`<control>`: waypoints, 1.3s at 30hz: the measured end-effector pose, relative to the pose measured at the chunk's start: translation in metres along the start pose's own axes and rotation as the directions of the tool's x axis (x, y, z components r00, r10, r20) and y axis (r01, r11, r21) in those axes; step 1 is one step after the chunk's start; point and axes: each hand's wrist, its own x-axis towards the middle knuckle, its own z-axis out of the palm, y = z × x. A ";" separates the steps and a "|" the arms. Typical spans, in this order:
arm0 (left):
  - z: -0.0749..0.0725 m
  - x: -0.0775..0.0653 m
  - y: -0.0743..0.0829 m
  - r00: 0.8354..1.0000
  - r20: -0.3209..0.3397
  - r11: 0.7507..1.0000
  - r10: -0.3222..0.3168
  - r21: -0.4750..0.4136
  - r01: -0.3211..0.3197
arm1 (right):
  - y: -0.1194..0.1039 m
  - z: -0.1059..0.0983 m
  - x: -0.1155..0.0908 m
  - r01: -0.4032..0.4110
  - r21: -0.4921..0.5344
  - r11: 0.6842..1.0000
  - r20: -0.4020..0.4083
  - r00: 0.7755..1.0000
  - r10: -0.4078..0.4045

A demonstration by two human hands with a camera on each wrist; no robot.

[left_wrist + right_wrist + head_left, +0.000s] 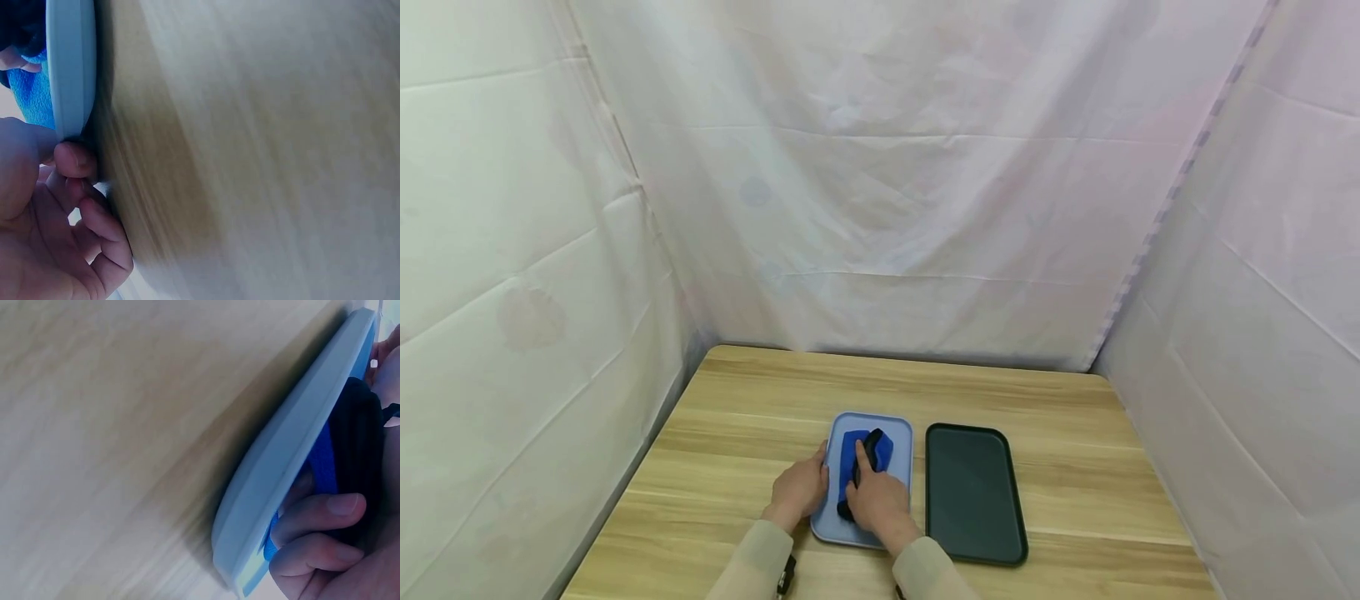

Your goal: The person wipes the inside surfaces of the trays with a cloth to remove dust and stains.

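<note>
Left hand (800, 488) pinches left rim of blue tray (901, 483); right hand (880, 500) grips black item (874, 438), index finger extended along it, over blue cloth (848, 450) inside the tray; dark tray (973, 492) just beside, on table (1075, 467)

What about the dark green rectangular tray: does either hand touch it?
No, left hand and right hand are both at the light-blue rectangular tray.
</note>
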 end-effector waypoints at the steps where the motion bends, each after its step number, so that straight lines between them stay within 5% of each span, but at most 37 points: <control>1: 0.001 0.000 0.000 1.000 0.001 1.000 -0.001 0.000 0.001 | 0.001 -0.001 0.000 -0.003 -0.007 1.000 0.005 1.000 0.003; 19: 0.003 0.002 -0.002 1.000 -0.012 1.000 -0.001 0.003 0.001 | 0.015 -0.017 0.000 -0.066 -0.016 0.998 0.083 0.994 0.067; 39: -0.002 -0.002 0.001 1.000 -0.012 1.000 -0.018 -0.014 0.018 | 0.029 -0.024 -0.016 0.009 -0.016 1.000 0.104 0.995 -0.008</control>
